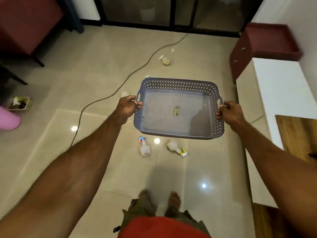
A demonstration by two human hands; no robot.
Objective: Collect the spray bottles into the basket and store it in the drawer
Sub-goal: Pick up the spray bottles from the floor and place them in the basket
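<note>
Spray bottles lie scattered on the glossy beige tiled floor (pixel 51 152), none of them in the blue-grey rectangular plastic basket (pixel 179 133) with lattice-cut walls and a solid bottom. Both hands hold that basket in the air, roughly level. The left hand (pixel 127 107) has its fingers (pixel 139 105) curled shut through the slot handle on the left end, and the right hand (pixel 229 114) has its fingers (pixel 219 115) closed the same way on the right end handle. Between the two sets of fingers, on the basket's bottom, rests only a small dark and yellow scrap (pixel 176 110).

Below the basket and nearer the body than the fingers, a clear plastic spray bottle with a pink and blue trigger (pixel 145 148) lies on its side, and just to its right a white spray bottle with a yellow and blue trigger (pixel 176 148) lies tipped over, the two close but apart. Beyond the fingers, well past the basket's far wall, a pale yellowish spray bottle with a white head (pixel 165 60) lies beside a dark cable (pixel 120 86) that runs across the floor. Just past the left fingers a pale rounded bottle (pixel 124 94) peeks out, too blurred to tell more. Far off to the right of the right fingers stands a maroon drawer cabinet (pixel 240 55) with small knobs.
</note>
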